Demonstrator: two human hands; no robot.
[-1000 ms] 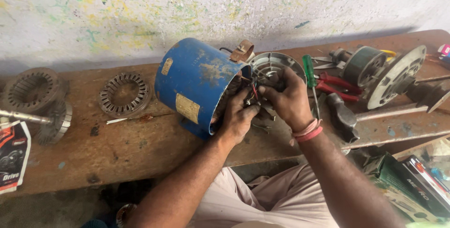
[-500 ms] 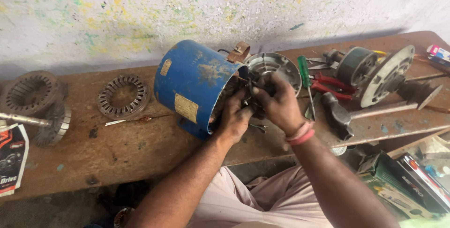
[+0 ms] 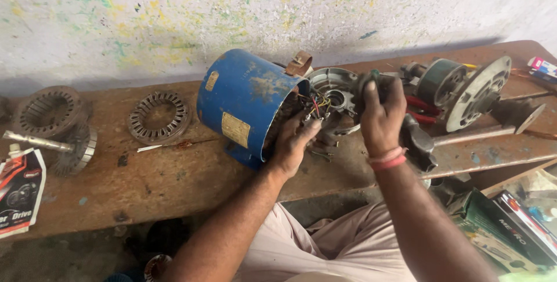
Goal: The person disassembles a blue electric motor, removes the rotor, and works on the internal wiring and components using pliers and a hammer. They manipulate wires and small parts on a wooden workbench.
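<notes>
A blue motor housing (image 3: 246,105) lies on its side on the wooden bench (image 3: 145,183), its open end facing right. Coloured wires (image 3: 316,106) stick out of that end. My left hand (image 3: 295,143) rests on the housing's rim, with its fingers at the wires. Held a little to the right above the bench, my right hand (image 3: 380,114) is closed around a dark tool with a green tip (image 3: 370,79); most of the tool is hidden in the fist. A grey end cover (image 3: 336,87) lies behind the two hands.
A rotor with a round end plate (image 3: 478,93), red pliers (image 3: 420,111) and a hammer (image 3: 420,143) lie to the right. Stator rings (image 3: 159,116) (image 3: 49,111), a shaft (image 3: 35,141) and a packet (image 3: 20,192) are to the left. Boxes (image 3: 510,224) sit lower right.
My right hand has left the wires at the housing's mouth, moved right and up, and closed on the green-tipped tool. My left hand has stayed at the rim.
</notes>
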